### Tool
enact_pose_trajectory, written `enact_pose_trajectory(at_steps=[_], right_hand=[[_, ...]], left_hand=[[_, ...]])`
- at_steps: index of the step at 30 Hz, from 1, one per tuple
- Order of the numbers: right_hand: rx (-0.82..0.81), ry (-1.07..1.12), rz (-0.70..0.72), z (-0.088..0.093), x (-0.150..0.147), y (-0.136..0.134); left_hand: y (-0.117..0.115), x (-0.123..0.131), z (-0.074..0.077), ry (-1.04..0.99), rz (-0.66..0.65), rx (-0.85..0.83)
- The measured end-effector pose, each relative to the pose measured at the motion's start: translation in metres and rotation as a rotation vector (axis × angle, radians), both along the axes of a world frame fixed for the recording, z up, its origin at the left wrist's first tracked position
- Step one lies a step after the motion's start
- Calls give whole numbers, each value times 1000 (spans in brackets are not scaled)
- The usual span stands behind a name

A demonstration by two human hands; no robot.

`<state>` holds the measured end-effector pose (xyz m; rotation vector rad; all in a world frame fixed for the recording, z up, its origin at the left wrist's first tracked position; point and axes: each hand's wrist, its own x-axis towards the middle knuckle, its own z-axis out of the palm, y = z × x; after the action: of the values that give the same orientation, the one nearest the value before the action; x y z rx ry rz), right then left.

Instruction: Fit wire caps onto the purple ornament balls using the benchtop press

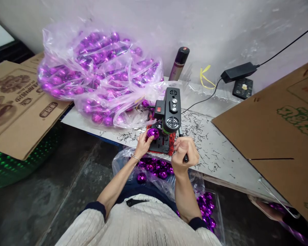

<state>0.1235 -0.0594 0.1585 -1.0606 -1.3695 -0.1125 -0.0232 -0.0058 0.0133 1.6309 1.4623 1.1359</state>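
Between the fingers of my left hand (143, 143) is a shiny purple faceted ball (153, 133), held at the left front of a small black bench press (172, 109). My right hand (185, 153) is wrapped round the press's black lever handle (185, 158). The press stands on a black base plate (160, 145) with red edges. In a clear plastic bag (123, 164) just below the table edge lie several more purple balls (156, 167). What sits directly under the press head is partly hidden by it.
A large clear bag (97, 71) of purple balls fills the table's back left. Behind the press stands a spray can (179, 64). A black power adapter (238, 72) with cable lies back right. Cardboard boxes (23, 102) flank both sides. Black scraps (205, 136) litter the white tabletop.
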Motion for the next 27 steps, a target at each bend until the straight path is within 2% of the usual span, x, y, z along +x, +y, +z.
enact_pose_trajectory(at_steps=[4,10,16,20,27], right_hand=[[-13,-5,-1,1,-1,0],[9,12,18,2,-1,0],[24,-6,25,1,0,0],[7,-17,17,0,1,-1],[12,-23,27,-8,2,-4]], left_hand=[[1,2,-3,79,57,-14],[1,10,4,255,-23,47],[-6,16,17,403,-91,135],[-6,21,18,382,-124,199],[0,29,0,208,-193,204]])
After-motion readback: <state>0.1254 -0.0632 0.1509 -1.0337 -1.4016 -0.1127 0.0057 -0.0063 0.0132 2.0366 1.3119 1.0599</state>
